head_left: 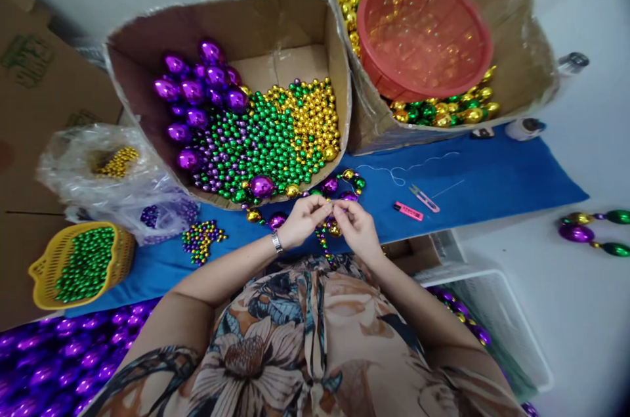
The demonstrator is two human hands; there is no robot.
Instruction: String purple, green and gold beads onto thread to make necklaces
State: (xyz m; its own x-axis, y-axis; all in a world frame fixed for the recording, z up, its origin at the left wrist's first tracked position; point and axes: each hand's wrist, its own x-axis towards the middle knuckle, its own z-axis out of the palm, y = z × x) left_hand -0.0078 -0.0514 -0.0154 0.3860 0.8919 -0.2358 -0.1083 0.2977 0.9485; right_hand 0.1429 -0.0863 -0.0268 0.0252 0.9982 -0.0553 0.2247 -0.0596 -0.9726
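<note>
My left hand [306, 219] and my right hand [358, 228] meet in front of my body, the fingertips of both pinched closed close together. Between them they grip a string of beads [348, 196] in purple, green and gold. Large beads of it curve over the blue cloth behind my hands, and a strand of small beads [323, 238] hangs below my fingers. Exactly which bit of thread or bead is pinched is too small to make out. To the right lie pink thread snips [424, 199], a small pink bar with a black end [408, 211] and loose white thread [394, 175].
An open cardboard box [285, 16] of loose beads stands just beyond my hands. Another box [522, 43] holds beads and a red basket [423, 85]. On the left are a yellow basket [42, 276] of green beads, plastic bags [63, 157] and a small bead pile [201, 241].
</note>
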